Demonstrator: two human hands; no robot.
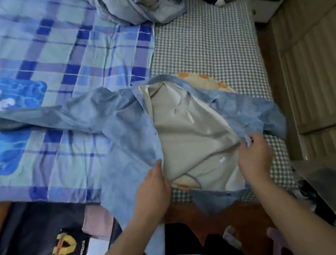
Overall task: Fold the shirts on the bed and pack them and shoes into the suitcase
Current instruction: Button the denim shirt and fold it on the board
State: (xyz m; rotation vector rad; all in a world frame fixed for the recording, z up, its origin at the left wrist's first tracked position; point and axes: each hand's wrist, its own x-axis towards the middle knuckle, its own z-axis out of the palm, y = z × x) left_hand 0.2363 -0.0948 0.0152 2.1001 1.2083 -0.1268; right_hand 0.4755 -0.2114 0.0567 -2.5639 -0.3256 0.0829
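Shirt lies open, front up, across the near edge of the bed, pale lining showing, one sleeve stretched left over the plaid sheet, hem hanging off the edge. Left hand grips the left front panel at its edge; right hand pinches the right panel near a snap, fingers curled on the cloth. Risks: the panels are uneven, so pulling them shut may fold in a skew. The overhanging hem can drag the whole thing off the bed. The right sleeve is bunched under the panel and will likely leave a lump. A printed pillow under the collar makes the base uneven, so creases won't hold. Suitcase and shoes not clearly in view.
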